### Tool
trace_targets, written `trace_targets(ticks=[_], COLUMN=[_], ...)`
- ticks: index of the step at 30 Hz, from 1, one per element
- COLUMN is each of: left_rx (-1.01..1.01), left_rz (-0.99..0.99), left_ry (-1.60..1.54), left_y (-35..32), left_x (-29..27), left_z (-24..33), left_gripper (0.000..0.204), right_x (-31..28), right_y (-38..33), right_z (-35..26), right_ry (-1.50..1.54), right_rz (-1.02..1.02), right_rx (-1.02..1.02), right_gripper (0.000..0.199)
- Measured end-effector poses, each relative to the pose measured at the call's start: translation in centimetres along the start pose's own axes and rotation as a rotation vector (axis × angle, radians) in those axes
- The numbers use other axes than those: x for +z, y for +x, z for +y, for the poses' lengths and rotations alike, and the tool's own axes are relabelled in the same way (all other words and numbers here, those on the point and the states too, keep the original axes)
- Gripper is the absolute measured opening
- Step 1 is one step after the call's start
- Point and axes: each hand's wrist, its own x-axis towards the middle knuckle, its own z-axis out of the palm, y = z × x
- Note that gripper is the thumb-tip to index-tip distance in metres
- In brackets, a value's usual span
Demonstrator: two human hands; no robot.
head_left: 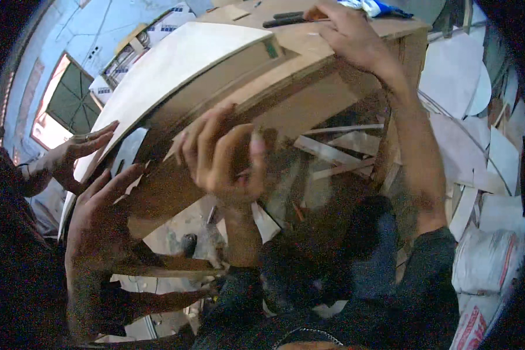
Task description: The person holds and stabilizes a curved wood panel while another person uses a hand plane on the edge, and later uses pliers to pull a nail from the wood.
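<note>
A large curved plywood piece (297, 99) with a pale laminate sheet (181, 64) bent over its top fills the middle of the view. My left hand (221, 154) grips its lower brown edge, fingers curled around the rim. My right hand (350, 35) presses flat on its upper surface at the far end, beside two dark markers (286, 19). At the left, another person's two hands (96, 216) push against the sheet's end, one of them wearing a ring (79, 146).
White cut-out board offcuts (466, 76) lean at the right, above printed sacks (484, 274). Wooden slats (332, 154) lie under the piece. A blue cloth (379, 7) sits on top. A window (70, 99) is at the far left.
</note>
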Motion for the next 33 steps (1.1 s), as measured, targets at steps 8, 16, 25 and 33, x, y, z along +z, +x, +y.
trace_targets(ticks=[8,16,25,33], left_rx=[-0.18,-0.532,-0.77,-1.288], left_rz=[0.19,-0.317,-0.792,-1.014], left_ry=[-0.023,0.31,0.409,0.482], left_y=[-1.4,1.6,9.3,9.6], left_x=[0.3,-2.9,-3.6,-8.1], left_z=[-0.5,4.8,9.5,18.6], left_gripper=[0.02,0.014,0.034,0.044], right_x=[-6.7,-2.7,-4.0,-3.4], right_y=[3.1,3.4,4.6,4.1], right_z=[7.2,9.4,8.8,9.6], right_ry=[-0.102,-0.068,-0.002,0.05], right_rz=[0.023,-0.357,-0.547,-0.557], right_rx=[0.261,0.06,0.184,0.118], right_gripper=[0.04,0.041,0.036,0.036])
